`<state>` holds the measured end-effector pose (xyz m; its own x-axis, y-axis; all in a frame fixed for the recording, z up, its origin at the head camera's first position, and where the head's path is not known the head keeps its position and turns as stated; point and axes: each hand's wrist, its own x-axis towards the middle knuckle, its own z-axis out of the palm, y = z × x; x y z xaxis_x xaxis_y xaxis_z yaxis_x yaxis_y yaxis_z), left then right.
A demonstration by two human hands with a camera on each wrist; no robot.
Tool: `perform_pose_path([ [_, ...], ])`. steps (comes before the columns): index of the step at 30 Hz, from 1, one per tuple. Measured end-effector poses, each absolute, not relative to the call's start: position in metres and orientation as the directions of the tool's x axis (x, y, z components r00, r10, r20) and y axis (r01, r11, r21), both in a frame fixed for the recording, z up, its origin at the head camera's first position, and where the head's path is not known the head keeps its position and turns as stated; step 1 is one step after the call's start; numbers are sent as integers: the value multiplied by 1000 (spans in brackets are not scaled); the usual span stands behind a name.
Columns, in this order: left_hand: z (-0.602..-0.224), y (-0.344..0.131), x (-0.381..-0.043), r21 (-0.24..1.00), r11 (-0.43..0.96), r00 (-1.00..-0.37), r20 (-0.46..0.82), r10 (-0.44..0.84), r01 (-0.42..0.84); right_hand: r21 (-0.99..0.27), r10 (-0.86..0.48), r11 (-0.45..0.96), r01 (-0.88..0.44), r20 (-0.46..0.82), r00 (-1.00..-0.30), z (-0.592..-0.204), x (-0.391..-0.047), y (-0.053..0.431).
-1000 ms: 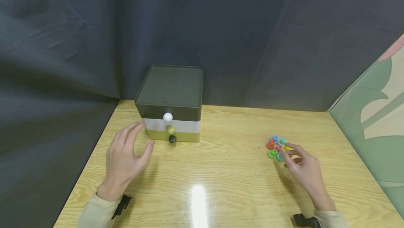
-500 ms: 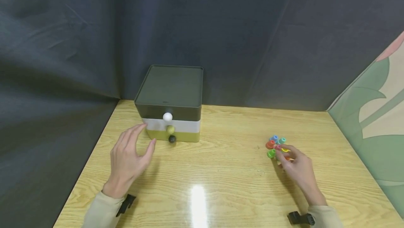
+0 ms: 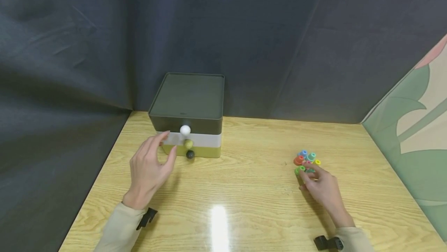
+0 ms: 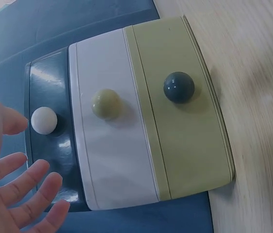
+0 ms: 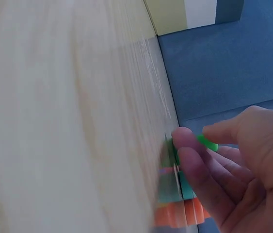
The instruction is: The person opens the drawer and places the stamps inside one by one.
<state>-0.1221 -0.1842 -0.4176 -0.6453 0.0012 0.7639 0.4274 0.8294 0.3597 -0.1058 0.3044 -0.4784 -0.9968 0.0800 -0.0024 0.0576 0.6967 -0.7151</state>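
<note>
In the head view my left hand (image 3: 150, 170) hovers at the front left corner of a three-tier drawer box (image 3: 188, 97), thumb and fingers spread apart. The left wrist view shows its fingers (image 4: 32, 189) near the white knob (image 4: 44, 120) of the dark top drawer, holding nothing. My right hand (image 3: 323, 190) reaches over a cluster of small colourful pegs on the table. Its thumb and index finger are on either side of the green peg (image 3: 301, 169), with a gap between the tips; contact is unclear. The hand partly covers the pink and teal pegs.
Also in the cluster are a red peg (image 3: 298, 160), a blue peg (image 3: 303, 153) and a yellow peg (image 3: 317, 162). A yellow-green knob (image 4: 107, 104) and a black knob (image 4: 179, 87) mark the lower drawers. Dark cloth (image 3: 265, 42) stands behind the wooden table (image 3: 255, 190).
My right hand has moved left across the pegs, from beside the yellow one to the green one. The left hand has shifted right, closer to the drawer knobs.
</note>
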Motion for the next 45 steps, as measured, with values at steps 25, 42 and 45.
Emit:
perform_pose_path([
  [25, -417, -158, -151, 419, 800, -700, 714, 2, 429, -708, 61, 704, -50, 131, -989, -483, -104, 301],
  [42, -415, -155, -154, 437, 787, -708, 706, 1, 436, -698, 50, 710, -95, 184, -982, -483, -106, 301],
  [45, -414, -155, -154, 433, 788, -708, 706, 6, 438, -698, 56, 710, -89, 182, -982, -482, -106, 301],
])
